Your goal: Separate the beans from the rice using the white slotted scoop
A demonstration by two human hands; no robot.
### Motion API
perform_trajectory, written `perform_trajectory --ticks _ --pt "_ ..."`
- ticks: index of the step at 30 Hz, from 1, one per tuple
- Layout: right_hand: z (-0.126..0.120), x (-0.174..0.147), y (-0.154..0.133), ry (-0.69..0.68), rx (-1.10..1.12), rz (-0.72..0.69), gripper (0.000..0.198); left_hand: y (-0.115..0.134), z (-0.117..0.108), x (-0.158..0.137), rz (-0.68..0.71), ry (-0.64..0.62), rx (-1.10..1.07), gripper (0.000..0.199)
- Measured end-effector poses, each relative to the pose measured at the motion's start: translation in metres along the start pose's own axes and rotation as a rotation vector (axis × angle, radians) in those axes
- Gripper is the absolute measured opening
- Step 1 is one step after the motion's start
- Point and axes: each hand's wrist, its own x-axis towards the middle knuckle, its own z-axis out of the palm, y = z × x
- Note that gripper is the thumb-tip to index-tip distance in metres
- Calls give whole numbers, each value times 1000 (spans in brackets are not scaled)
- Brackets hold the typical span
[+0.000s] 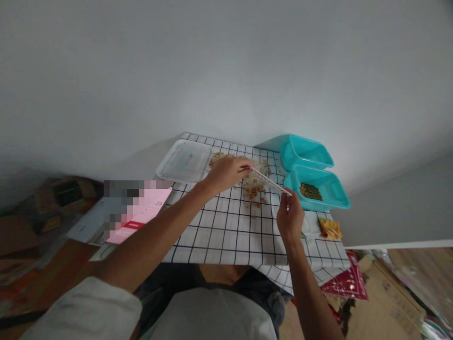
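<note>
Over the middle of the checked cloth, my two hands hold a thin, straight white strip (269,180) with small marks along it; its exact kind is unclear. My left hand (226,174) pinches its far left end. The near right end is between the thumb and fingers of my right hand (290,217). Beneath the strip, loose brown and yellowish bits (254,190) lie scattered on the cloth, partly hidden by my left hand. To the right stands a turquoise tub (338,191) with greenish-brown grains (311,191) inside.
Behind that tub sits a second turquoise tub (311,153). A clear plastic lid or tray (186,160) lies at the table's back left. A crumpled yellow cloth or wrapper (330,228) rests at the right edge. A pink printed sheet (150,212) is at the left; cardboard (385,297) lies on the floor.
</note>
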Motion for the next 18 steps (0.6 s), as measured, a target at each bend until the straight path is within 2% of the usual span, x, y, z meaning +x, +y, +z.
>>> perform_trajectory --ticks 8,12,18 --pt "40 41 5 -61 99 -123 30 -20 3 -33 -144 65 100 23" --pt "46 55 17 -73 114 -131 29 -17 11 -35 -161 55 162 26" --pt "48 52 28 -94 132 -120 26 -14 16 -34 -155 44 207 26"
